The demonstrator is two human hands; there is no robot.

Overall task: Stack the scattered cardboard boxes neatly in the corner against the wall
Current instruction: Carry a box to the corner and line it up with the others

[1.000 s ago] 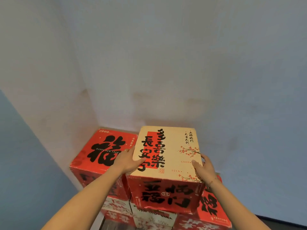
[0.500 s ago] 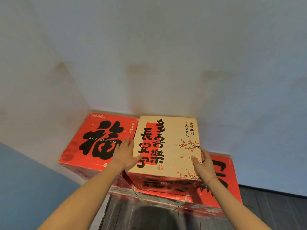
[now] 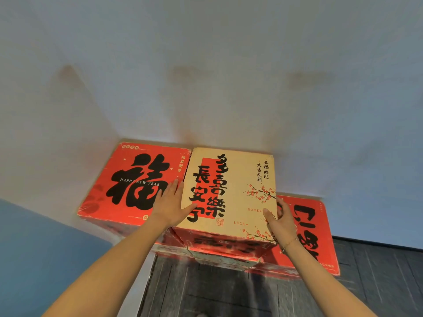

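While stacked, tan box (image 3: 231,191) sits between both hands (image 3: 170,205).

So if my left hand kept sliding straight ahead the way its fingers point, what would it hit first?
Probably the back wall. The left hand lies along the seam between the tan-topped box and the red box, fingers aimed at the wall. Nothing else shows in that line, though depth is hard to judge.

A pale wall (image 3: 229,65) fills the upper view, marked with faint brownish stains (image 3: 68,75). A blue wall panel (image 3: 34,259) stands at the lower left. Dark wooden floor planks (image 3: 217,294) lie below, reaching right
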